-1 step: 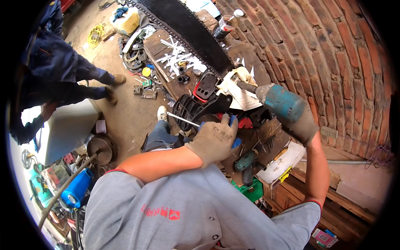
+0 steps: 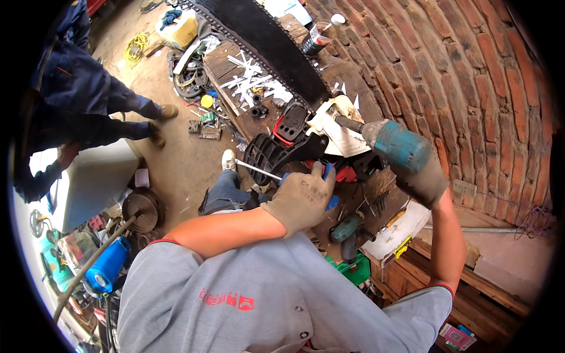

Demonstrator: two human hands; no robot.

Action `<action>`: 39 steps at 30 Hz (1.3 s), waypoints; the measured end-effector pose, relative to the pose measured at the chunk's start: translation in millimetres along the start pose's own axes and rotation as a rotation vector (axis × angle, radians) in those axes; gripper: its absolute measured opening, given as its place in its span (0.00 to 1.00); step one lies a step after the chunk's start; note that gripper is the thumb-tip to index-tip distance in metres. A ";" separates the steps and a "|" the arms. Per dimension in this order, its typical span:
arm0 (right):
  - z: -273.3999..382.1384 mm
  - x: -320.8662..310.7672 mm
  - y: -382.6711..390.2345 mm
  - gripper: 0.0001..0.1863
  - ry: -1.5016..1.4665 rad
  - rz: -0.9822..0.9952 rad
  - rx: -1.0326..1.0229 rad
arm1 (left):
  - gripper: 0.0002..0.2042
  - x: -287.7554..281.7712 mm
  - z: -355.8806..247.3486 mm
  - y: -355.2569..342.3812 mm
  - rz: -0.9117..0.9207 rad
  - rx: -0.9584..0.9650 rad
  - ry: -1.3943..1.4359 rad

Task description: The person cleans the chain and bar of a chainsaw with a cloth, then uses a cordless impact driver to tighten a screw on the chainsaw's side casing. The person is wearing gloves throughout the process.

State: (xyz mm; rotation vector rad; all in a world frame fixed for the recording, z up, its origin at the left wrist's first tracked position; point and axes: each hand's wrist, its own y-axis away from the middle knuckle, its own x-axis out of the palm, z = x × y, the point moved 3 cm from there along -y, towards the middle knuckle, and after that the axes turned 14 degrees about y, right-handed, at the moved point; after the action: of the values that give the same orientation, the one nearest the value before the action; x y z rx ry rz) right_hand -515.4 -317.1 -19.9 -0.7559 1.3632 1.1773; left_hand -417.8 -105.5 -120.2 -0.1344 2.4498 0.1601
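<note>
A chainsaw lies on a wooden bench, its black guide bar (image 2: 271,50) stretching away and its white side cover (image 2: 338,130) facing up. My gloved right hand (image 2: 422,179) grips a teal impact driver (image 2: 400,145). The driver's socket meets the white cover by the base of the bar. My gloved left hand (image 2: 303,200) is closed beside the saw's black handle (image 2: 273,156). From it a slim metal rod (image 2: 259,169), like a screwdriver shaft, sticks out to the left; its other end is hidden in the glove.
Another teal power tool (image 2: 347,229) and loose bits lie near me on the bench. White strips (image 2: 253,76) litter its far part. A brick wall (image 2: 488,88) rises at right. At left, a person in dark blue (image 2: 76,88) stands beside a white box (image 2: 100,182).
</note>
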 end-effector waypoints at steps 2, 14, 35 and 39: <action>3.8 -1.3 2.4 0.17 0.049 0.018 0.004 | 0.32 5.6 4.3 3.9 -0.009 0.011 -0.059; 8.4 -0.3 -1.8 0.25 -0.129 0.067 0.087 | 0.27 15.8 8.9 6.8 -0.025 0.179 -0.265; 6.3 1.8 -1.8 0.23 -0.046 0.031 0.046 | 0.31 -47.5 -15.2 -14.1 -0.171 0.024 0.035; -0.7 1.9 4.4 0.24 0.069 -0.049 0.024 | 0.33 -28.3 -5.3 -54.5 -0.376 0.125 0.119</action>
State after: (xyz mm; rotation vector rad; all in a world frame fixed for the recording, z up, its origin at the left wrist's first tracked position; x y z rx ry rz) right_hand -520.0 -316.1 -20.9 -0.8152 1.4058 1.1036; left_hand -391.7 -158.6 -102.6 -0.5567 2.4926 -0.1708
